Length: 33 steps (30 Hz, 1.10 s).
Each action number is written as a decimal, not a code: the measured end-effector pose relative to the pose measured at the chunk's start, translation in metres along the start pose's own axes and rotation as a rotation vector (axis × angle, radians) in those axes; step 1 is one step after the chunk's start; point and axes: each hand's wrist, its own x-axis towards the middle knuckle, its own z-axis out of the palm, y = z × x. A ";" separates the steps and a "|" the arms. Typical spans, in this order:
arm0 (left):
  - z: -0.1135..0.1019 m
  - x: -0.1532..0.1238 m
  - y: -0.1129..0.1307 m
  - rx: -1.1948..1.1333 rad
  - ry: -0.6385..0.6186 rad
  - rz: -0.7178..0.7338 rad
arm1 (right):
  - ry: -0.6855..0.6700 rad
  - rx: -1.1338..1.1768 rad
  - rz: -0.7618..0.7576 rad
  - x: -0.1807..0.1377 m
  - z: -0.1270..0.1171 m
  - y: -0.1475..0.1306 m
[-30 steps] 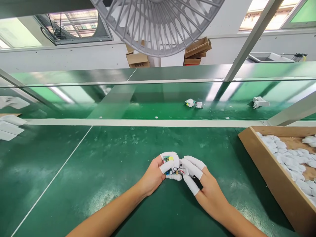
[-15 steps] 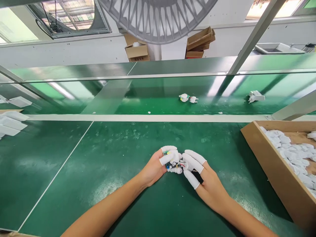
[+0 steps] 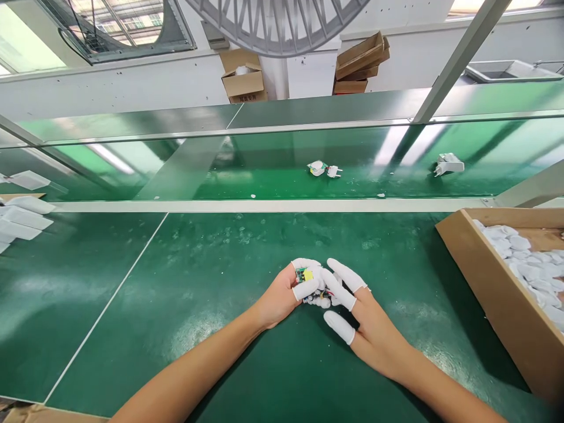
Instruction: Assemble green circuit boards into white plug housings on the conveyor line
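Both hands meet over the green mat (image 3: pixel 211 276) near the middle of the bench, their fingertips in white finger cots. My left hand (image 3: pixel 282 294) pinches a small green circuit board (image 3: pixel 305 275) with a yellow part on it. My right hand (image 3: pixel 352 305) presses index and middle fingers against the same small assembly, and its thumb sticks out free below. White pieces and thin wires of the assembly peek out between the fingers; the rest is hidden.
A cardboard box (image 3: pixel 480 282) of white plastic parts stands at the right. On the conveyor belt (image 3: pixel 264 176) behind lie a small board with a white plug (image 3: pixel 324 169) and a white charger (image 3: pixel 449 164). White pieces (image 3: pixel 22 214) lie far left.
The right thumb has come off the assembly and now points out alone. The left thumb has shifted over the board. The view has tilted down slightly.
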 end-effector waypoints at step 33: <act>-0.003 0.001 -0.001 0.227 -0.102 0.016 | 0.184 -0.386 -0.101 0.014 0.008 -0.011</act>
